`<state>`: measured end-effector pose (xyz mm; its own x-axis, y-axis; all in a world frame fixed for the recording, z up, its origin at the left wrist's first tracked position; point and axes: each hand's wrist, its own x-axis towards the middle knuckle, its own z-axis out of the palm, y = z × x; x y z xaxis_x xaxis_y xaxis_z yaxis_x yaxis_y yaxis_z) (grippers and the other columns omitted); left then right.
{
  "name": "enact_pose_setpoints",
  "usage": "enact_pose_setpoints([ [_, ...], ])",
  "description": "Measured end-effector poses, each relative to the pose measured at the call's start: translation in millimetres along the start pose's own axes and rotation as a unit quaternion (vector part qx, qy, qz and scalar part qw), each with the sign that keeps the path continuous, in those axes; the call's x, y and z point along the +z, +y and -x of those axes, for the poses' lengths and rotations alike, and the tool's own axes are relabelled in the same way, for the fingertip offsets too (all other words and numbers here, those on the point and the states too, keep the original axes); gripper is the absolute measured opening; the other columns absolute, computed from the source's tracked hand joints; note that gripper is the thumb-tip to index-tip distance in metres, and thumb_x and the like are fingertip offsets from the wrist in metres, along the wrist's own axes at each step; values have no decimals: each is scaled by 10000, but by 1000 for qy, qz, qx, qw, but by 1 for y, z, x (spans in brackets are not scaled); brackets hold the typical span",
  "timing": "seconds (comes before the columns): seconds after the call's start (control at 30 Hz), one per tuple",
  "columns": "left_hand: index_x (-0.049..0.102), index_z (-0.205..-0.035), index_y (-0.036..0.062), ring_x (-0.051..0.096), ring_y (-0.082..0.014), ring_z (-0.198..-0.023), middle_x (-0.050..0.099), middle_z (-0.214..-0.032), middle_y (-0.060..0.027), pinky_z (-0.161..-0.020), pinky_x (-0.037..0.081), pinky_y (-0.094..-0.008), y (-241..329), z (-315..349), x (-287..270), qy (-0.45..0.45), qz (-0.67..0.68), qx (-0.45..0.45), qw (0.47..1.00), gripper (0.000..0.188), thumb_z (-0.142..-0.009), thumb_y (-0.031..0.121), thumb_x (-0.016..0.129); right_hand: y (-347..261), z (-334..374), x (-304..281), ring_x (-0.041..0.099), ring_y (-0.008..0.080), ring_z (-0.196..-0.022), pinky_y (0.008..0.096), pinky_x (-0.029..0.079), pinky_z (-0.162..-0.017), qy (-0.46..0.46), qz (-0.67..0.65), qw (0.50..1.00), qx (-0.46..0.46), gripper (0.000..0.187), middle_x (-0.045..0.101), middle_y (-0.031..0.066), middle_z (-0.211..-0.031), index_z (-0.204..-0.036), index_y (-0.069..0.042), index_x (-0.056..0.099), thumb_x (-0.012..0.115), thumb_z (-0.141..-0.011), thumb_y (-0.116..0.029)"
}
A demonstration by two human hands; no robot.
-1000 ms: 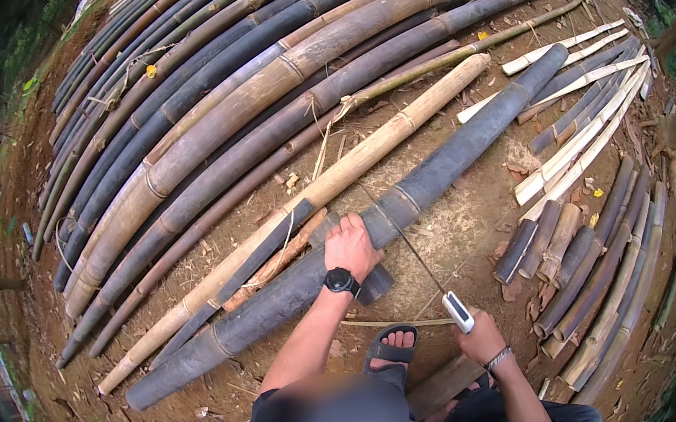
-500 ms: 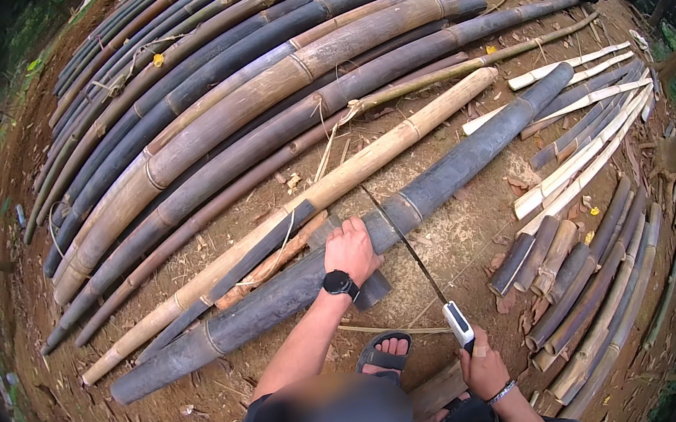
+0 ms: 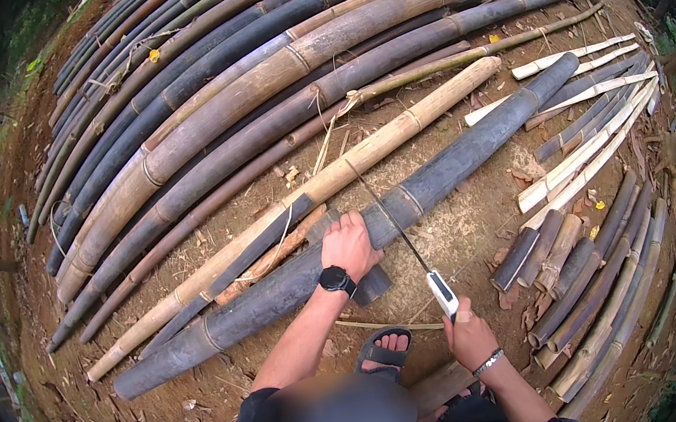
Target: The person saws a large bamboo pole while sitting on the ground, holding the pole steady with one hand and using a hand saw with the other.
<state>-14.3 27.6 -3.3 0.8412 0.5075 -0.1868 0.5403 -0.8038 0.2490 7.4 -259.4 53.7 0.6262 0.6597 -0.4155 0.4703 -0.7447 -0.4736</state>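
A thick dark bamboo pole (image 3: 467,163) lies slantwise before me, from the lower left to the upper right. My left hand (image 3: 349,247), with a black watch at the wrist, presses down on it, fingers closed over its top. Just right of that hand, the thin blade of a handsaw (image 3: 443,293) crosses the pole near a pale node ring. My right hand (image 3: 470,338) grips the saw's white and black handle on the near side. Beneath the pole sits a short dark bamboo piece (image 3: 373,285), partly hidden by the pole and my hand.
A pale bamboo pole (image 3: 397,138) lies just beyond, then rows of long bamboo poles (image 3: 213,123). To the right are split pale strips (image 3: 576,156) and cut bamboo pieces (image 3: 591,281). Sawdust (image 3: 451,239) covers the ground by the cut. A sandaled foot (image 3: 384,349) stands close.
My right hand has pushed the saw forward and slightly left, so more of the blade reaches past the pole's far side. My left hand keeps its place on the pole.
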Motion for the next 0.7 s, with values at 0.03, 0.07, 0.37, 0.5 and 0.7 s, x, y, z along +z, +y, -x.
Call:
enact_pose_setpoints([
  [0.03, 560, -1047, -33, 695, -345, -953, 675, -1043, -200, -828, 578, -406, 0, -3, -2, -8, 4, -2, 1000, 688, -625, 400, 886, 0, -5, 3, 646, 500, -678, 584, 522, -578, 17, 12, 1000, -18, 415, 644, 333, -837, -1205, 55, 391, 612, -965, -202],
  [0.07, 559, -1044, -32, 694, -346, -950, 674, -1039, -198, -828, 578, -407, 0, -6, -3, -16, 9, -5, 1000, 686, -626, 401, 887, 0, 2, -1, 643, 499, -670, 581, 519, -568, 19, 9, 1000, -8, 399, 641, 329, -828, -1192, 56, 392, 607, -968, -195],
  [0.37, 554, -1026, -20, 696, -346, -942, 675, -1005, -198, -843, 567, -400, 2, -6, -7, -30, 11, -10, 999, 657, -626, 379, 889, 2, 5, 2, 645, 509, -692, 579, 524, -597, -1, -30, 999, 16, 417, 652, 321, -818, -1202, 29, 393, 616, -968, -234],
  [0.5, 555, -1025, -19, 696, -345, -954, 677, -1000, -200, -851, 566, -404, 2, -6, -13, -42, 30, -34, 998, 648, -620, 359, 891, 10, 52, -25, 636, 519, -711, 585, 512, -614, -10, -21, 999, 32, 424, 654, 305, -783, -1228, 10, 403, 619, -971, -249],
  [0.7, 571, -1032, -28, 702, -342, -931, 683, -1015, -198, -834, 576, -404, -3, -2, -3, -5, 13, -4, 1000, 646, -633, 374, 882, 10, 20, -14, 638, 515, -748, 586, 486, -632, -40, -157, 987, -18, 352, 653, 283, -771, -1258, -53, 455, 594, -982, -221],
])
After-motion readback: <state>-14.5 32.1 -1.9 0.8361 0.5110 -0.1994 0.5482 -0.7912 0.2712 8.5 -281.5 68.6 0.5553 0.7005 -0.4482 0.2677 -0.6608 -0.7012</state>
